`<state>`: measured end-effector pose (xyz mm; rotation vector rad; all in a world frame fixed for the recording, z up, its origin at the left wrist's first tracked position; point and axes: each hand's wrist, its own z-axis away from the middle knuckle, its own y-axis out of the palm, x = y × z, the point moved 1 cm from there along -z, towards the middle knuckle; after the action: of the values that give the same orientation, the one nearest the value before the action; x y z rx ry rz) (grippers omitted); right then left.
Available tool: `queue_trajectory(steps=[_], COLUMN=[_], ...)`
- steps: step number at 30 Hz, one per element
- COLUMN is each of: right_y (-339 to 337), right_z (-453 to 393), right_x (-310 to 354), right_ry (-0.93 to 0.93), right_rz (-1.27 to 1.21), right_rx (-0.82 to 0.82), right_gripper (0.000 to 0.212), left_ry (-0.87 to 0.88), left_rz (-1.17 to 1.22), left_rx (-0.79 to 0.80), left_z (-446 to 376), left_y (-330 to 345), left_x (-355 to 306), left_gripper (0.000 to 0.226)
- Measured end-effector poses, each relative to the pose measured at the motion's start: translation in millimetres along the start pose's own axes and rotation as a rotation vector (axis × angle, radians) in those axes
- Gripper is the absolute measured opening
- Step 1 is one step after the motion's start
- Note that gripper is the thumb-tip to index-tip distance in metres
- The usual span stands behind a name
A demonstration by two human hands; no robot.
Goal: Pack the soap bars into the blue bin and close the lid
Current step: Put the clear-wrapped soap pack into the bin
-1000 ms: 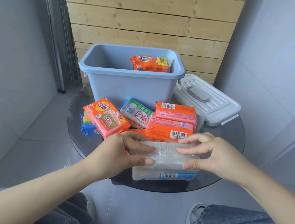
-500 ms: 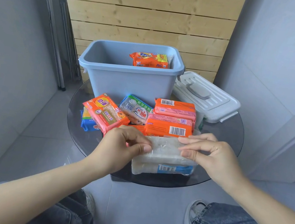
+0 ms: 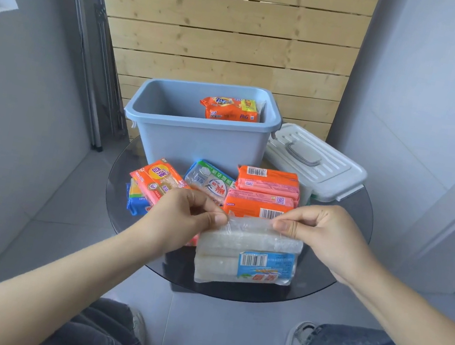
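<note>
My left hand [image 3: 181,219] and right hand [image 3: 327,238] each pinch the top edge of the clear-wrapped soap pack [image 3: 246,254], fingers pressed together, evidently to lift it off the desk [image 3: 333,270]. A second ago both hands lay flatter across it. Beyond lie loose soap bars [image 3: 261,199], then the blue bin [image 3: 199,137] holding one orange pack [image 3: 231,109], and the lid [image 3: 316,163] beside it.

Both my forearms reach forward, converging. My left hand [image 3: 182,216] pinches thumb against curled fingers, knuckles up. My right hand [image 3: 321,234] mirrors it, thumb tip facing the left thumb.
</note>
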<state>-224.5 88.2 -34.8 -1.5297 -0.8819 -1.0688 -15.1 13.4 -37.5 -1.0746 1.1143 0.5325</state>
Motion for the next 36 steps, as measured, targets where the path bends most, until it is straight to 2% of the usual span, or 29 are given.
queue_trajectory(steps=[3,7,11,15,20,24,30,34,36], right_y=[0.8,-2.9,-10.1,-17.3,-17.0,-10.5,-3.2,-0.5,1.6], right_z=[-7.0,-22.4,-50.7,-96.6,-152.4,-192.8,-233.7,-246.0,-251.2], right_x=[13.2,39.3,82.6,127.5,148.2,149.3,119.5,99.1,91.7], right_ry=[0.015,-0.053,-0.161,-0.216,-0.237,-0.210,-0.108,-0.034,0.007], right_rz=[0.005,0.066,0.080,0.091,0.135,0.194,0.304,0.380,0.459], right_rx=[-0.023,-0.051,-0.070,-0.103,-0.134,-0.101,0.004,0.124,0.181], right_gripper=[0.004,0.010,0.005,0.004,0.008,0.018,0.012,0.004,0.007], left_ry=[-0.018,-0.004,0.073,0.160,0.189,0.178,0.111,0.067,0.033], left_rz=[-0.019,-0.065,-0.057,-0.119,-0.202,-0.241,-0.273,-0.276,-0.298], left_rx=[0.023,0.012,-0.002,-0.028,-0.048,-0.035,0.025,0.107,0.159], left_z=[-5.0,-11.0,-27.9,-65.7,-112.3,-153.8,-197.3,-216.2,-221.7], left_y=[-12.5,-35.0,-69.0,-109.1,-135.4,-150.6,-144.6,-136.3,-131.8], left_x=[-11.2,-35.0,-76.0,-116.0,-135.5,-127.7,-90.4,-62.7,-54.3], left_gripper=[0.022,0.017,0.015,0.010,0.011,0.016,0.014,0.019,0.020])
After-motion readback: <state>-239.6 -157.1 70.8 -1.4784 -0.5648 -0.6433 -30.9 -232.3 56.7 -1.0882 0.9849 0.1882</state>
